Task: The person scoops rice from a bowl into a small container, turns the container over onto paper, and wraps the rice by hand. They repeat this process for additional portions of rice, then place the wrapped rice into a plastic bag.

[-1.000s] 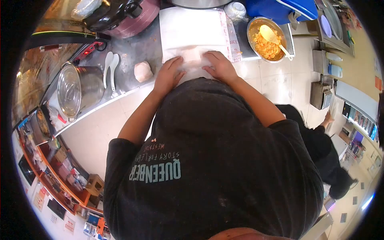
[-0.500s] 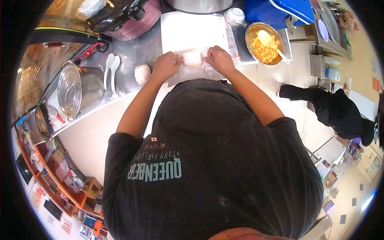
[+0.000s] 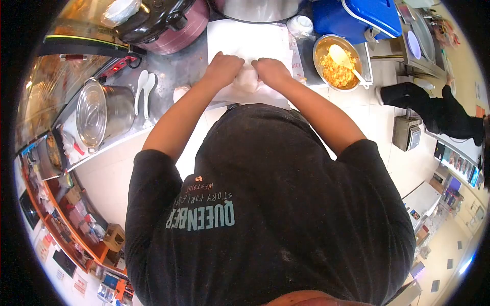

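A pale, rounded paper-wrapped bundle [image 3: 247, 81] lies at the counter's near edge, in front of my body. My left hand [image 3: 224, 69] is closed at the bundle's upper left side, its fingers curled at the wrapping paper. On the other side my right hand [image 3: 271, 71] is also closed, gripping at the paper's upper right. Fingertips and the exact grip are partly hidden. Beyond them lie flat white paper sheets [image 3: 247, 36]. A second pale wrapped bundle [image 3: 180, 93] rests left of my left forearm, which partly covers it.
Two white spoons [image 3: 146, 94] and a lidded steel pot [image 3: 109, 109] stand left. A pink cooker [image 3: 181, 35] is behind. On the right are a bowl of yellow-orange food [image 3: 338, 64] with a ladle and a blue cooler [image 3: 354, 20]. A person in black [image 3: 434, 107] is farther right.
Both hands have moved slightly away from my body and turned inward over the bundle, with the paper folded up at it. The person at right has shifted farther off.
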A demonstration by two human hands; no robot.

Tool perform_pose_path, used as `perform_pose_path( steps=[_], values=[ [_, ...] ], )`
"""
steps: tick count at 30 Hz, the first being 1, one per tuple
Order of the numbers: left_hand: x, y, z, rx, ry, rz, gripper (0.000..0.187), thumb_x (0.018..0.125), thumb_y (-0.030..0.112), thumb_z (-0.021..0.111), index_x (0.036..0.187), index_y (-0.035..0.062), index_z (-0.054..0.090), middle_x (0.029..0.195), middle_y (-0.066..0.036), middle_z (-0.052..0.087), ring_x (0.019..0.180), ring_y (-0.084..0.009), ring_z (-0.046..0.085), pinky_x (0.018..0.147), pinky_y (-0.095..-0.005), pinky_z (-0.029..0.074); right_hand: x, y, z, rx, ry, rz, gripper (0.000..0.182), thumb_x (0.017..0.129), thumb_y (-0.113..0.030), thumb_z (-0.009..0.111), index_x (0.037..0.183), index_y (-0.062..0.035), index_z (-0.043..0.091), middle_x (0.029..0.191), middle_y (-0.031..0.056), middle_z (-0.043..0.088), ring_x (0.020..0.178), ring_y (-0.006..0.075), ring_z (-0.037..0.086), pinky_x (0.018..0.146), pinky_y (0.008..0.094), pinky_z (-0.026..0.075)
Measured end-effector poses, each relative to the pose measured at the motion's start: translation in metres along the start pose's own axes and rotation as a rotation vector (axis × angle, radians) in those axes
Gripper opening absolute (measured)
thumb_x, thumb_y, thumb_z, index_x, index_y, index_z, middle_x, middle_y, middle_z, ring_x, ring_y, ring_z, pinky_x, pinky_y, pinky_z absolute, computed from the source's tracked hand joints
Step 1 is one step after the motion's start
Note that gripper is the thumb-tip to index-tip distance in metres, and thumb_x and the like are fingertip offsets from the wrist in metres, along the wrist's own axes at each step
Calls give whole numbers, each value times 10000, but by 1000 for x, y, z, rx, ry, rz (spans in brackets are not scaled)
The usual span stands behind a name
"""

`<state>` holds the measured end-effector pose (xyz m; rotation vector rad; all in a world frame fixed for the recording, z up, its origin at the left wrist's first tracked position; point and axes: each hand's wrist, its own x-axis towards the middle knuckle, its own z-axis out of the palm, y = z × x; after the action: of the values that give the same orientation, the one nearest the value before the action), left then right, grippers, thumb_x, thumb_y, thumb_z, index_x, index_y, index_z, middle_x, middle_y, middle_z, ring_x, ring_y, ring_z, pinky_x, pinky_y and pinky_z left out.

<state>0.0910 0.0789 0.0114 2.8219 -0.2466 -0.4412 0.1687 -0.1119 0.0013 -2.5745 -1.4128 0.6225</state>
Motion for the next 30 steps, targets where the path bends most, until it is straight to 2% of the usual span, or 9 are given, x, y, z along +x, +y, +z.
perform_pose_path(
  steps=[5, 11, 14, 17, 20, 23, 26, 29, 30],
  values=[
    [-32, 15, 26, -169, 328, -119, 83, 871, 108, 569, 921, 72, 625, 927, -125, 653, 882, -344, 673, 750, -468, 528, -33, -10, 22, 121, 262, 69, 205, 818, -116, 705, 999, -43, 640, 951, 168, 663, 874, 362, 686, 772, 449, 572],
    [-58, 15, 49, -342, 289, -255, 150, 913, 155, 591, 1013, 47, 618, 993, -152, 639, 909, -366, 661, 791, -452, 552, -55, -5, 47, 415, 479, -34, 176, 845, -93, 679, 1005, -23, 652, 939, 147, 624, 869, 352, 653, 745, 451, 541],
    [-75, 10, 66, -346, 464, -14, 195, 925, 179, 592, 1062, 45, 631, 989, -171, 643, 926, -368, 656, 817, -447, 544, -67, -8, 46, 436, 570, -184, 200, 858, -87, 676, 1036, 4, 667, 982, 146, 618, 905, 330, 631, 796, 431, 535],
    [-81, 10, 67, -220, 390, 53, 211, 917, 129, 586, 1099, 36, 641, 1085, -167, 615, 1037, -361, 638, 873, -437, 544, -66, -9, 45, 144, 465, -231, 215, 883, -97, 651, 1052, 36, 664, 1015, 148, 604, 927, 319, 605, 826, 407, 520],
    [-55, -8, 70, -297, 17, -161, 257, 874, 137, 644, 1119, 58, 647, 1080, -152, 618, 1048, -354, 632, 916, -423, 535, -60, -9, 54, -1, 382, -197, 268, 893, -105, 621, 1115, 42, 656, 1017, 141, 596, 912, 313, 591, 821, 400, 510],
    [-41, -8, 15, -356, -47, -115, 332, 806, 145, 723, 1123, 79, 645, 1064, -144, 618, 1034, -345, 638, 915, -414, 527, -61, -13, 56, -29, 379, -150, 289, 900, -107, 590, 1147, 31, 649, 1025, 132, 585, 925, 307, 580, 830, 422, 498],
    [-30, -19, 26, -329, 209, 159, 372, 741, 133, 780, 1073, 82, 621, 1062, -143, 623, 992, -342, 646, 873, -411, 521, -66, -25, 34, -10, 308, -73, 319, 887, -106, 599, 1175, 26, 641, 1074, 128, 595, 1000, 304, 574, 883, 454, 483],
    [-18, -26, 31, -459, 78, 190, 394, 759, 51, 761, 1099, 81, 564, 1075, -92, 625, 988, -264, 653, 856, -373, 514, -68, -27, 27, -4, 325, -69, 407, 858, -114, 632, 1245, 14, 622, 1182, 139, 599, 1118, 319, 561, 959, 455, 464],
    [-18, -26, 28, -633, 57, 163, 404, 763, 21, 755, 1106, 80, 550, 1071, -74, 616, 992, -232, 645, 857, -352, 508, -71, -29, 19, -16, 397, -95, 435, 853, -130, 638, 1260, 19, 610, 1212, 150, 596, 1154, 323, 555, 989, 444, 454]
  ],
)
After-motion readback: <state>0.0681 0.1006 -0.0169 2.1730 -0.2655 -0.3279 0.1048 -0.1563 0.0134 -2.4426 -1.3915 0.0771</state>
